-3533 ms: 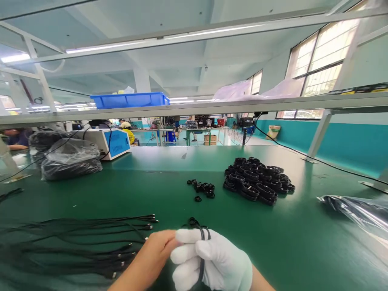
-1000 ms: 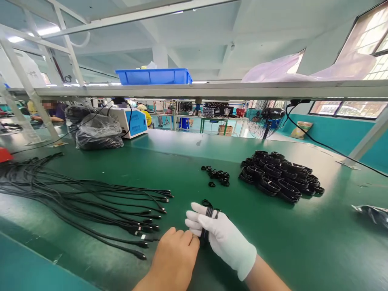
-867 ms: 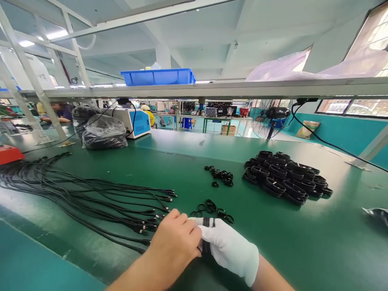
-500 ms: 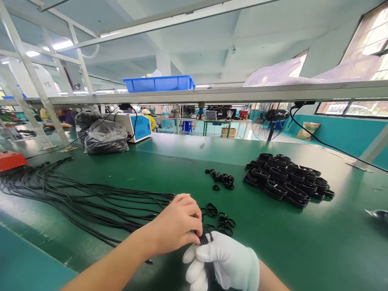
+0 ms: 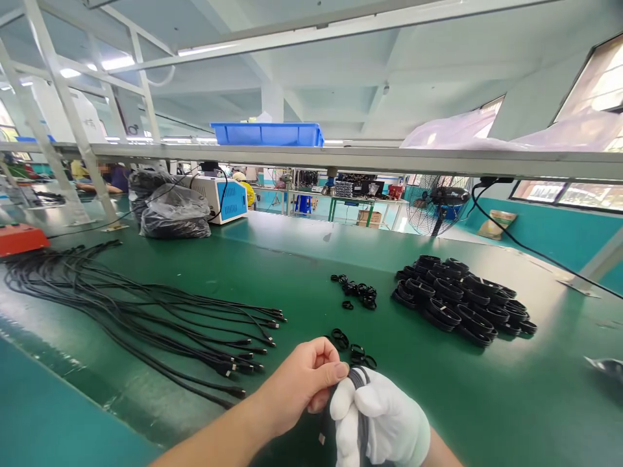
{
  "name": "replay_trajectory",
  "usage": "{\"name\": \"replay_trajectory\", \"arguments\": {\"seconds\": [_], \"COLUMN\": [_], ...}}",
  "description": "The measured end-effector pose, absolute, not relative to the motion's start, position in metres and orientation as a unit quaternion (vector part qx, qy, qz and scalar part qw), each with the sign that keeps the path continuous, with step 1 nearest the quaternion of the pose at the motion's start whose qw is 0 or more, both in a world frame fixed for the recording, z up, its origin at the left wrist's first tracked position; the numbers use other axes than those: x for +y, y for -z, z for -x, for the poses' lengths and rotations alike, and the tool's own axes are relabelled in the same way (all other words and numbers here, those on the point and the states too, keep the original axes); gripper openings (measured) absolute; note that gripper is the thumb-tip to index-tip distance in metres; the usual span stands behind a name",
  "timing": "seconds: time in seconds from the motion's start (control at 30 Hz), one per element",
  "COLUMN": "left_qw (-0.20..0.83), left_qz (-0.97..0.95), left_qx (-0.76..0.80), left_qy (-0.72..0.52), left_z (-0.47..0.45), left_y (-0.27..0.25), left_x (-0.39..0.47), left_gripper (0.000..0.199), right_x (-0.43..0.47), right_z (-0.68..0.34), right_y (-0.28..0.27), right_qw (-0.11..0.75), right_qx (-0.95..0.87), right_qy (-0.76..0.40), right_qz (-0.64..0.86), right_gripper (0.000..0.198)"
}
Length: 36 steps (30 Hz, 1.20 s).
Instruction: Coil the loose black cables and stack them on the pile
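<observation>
My right hand (image 5: 384, 412), in a white glove, is wrapped round a coiled black USB cable (image 5: 361, 379) low in the head view. My bare left hand (image 5: 311, 383) is closed, thumb and forefinger pinching at the top of the same coil. Whether those fingers also hold a band is hidden. Below the left hand hangs a metal USB plug (image 5: 322, 439). Just beyond both hands lie several small black loops (image 5: 357, 353), partly covered by the glove. To the left, straight black cables (image 5: 170, 324) are spread out with their plugs toward my left hand.
A pile of coiled black cables (image 5: 457, 298) lies at the right on the green table (image 5: 292, 259). More small loops (image 5: 357, 288) sit mid-table. Bagged goods (image 5: 175, 211) and a blue-and-white machine (image 5: 226, 200) stand back left. A shelf (image 5: 360, 157) with a blue tray (image 5: 267, 134) crosses overhead.
My left hand has shifted right and turned, its thumb now on top of the coil. A hanging plug shows below it, and the cable plugs at left are uncovered. The view has shifted slightly.
</observation>
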<state>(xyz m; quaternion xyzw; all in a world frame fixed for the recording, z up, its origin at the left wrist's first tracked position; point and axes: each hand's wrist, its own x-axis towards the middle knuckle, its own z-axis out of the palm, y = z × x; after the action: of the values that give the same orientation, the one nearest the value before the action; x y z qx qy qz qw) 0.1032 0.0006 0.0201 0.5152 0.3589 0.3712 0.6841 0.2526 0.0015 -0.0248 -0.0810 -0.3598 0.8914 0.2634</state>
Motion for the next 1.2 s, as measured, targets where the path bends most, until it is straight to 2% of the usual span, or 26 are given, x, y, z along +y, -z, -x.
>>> {"name": "replay_trajectory", "arguments": {"seconds": [0.23, 0.37, 0.5, 0.57, 0.67, 0.8, 0.93, 1.0, 1.1, 1.2], "left_qw": [0.690, 0.665, 0.529, 0.465, 0.430, 0.339, 0.190, 0.184, 0.224, 0.181], "left_qz": [-0.526, -0.548, -0.642, -0.675, -0.677, -0.671, -0.688, -0.708, -0.768, -0.809], "left_qx": [0.287, 0.298, 0.389, 0.417, 0.440, 0.429, 0.408, 0.399, 0.378, 0.367], "left_qy": [-0.406, -0.410, -0.396, -0.393, -0.404, -0.501, -0.569, -0.553, -0.466, -0.421], "left_z": [-0.101, -0.100, -0.101, -0.102, -0.105, -0.114, -0.118, -0.116, -0.111, -0.108], "left_y": [-0.003, -0.006, -0.022, -0.026, -0.018, 0.004, 0.014, 0.009, -0.006, -0.013], "left_x": [-0.005, -0.014, -0.026, -0.031, -0.036, -0.043, -0.047, -0.046, -0.041, -0.036], "left_gripper": [0.032, 0.033, 0.013, 0.014, 0.012, 0.005, 0.017, 0.021, 0.030, 0.030], "right_x": [0.000, 0.002, 0.003, 0.003, 0.001, -0.002, -0.005, -0.006, -0.008, -0.010], "right_z": [-0.249, -0.251, -0.258, -0.264, -0.270, -0.268, -0.268, -0.273, -0.282, -0.284], "right_y": [0.015, 0.006, -0.008, -0.010, -0.006, -0.007, -0.028, -0.039, -0.046, -0.046], "right_qw": [0.284, 0.265, 0.229, 0.210, 0.213, 0.209, 0.191, 0.180, 0.157, 0.140], "right_qx": [-0.385, -0.410, -0.489, -0.542, -0.582, -0.616, -0.633, -0.632, -0.631, -0.630], "right_qy": [-0.873, -0.865, -0.831, -0.797, -0.755, -0.722, -0.714, -0.718, -0.726, -0.731], "right_qz": [0.099, 0.117, 0.134, 0.166, 0.211, 0.235, 0.232, 0.229, 0.224, 0.222], "right_gripper": [0.038, 0.037, 0.033, 0.033, 0.030, 0.021, 0.019, 0.023, 0.030, 0.032]}}
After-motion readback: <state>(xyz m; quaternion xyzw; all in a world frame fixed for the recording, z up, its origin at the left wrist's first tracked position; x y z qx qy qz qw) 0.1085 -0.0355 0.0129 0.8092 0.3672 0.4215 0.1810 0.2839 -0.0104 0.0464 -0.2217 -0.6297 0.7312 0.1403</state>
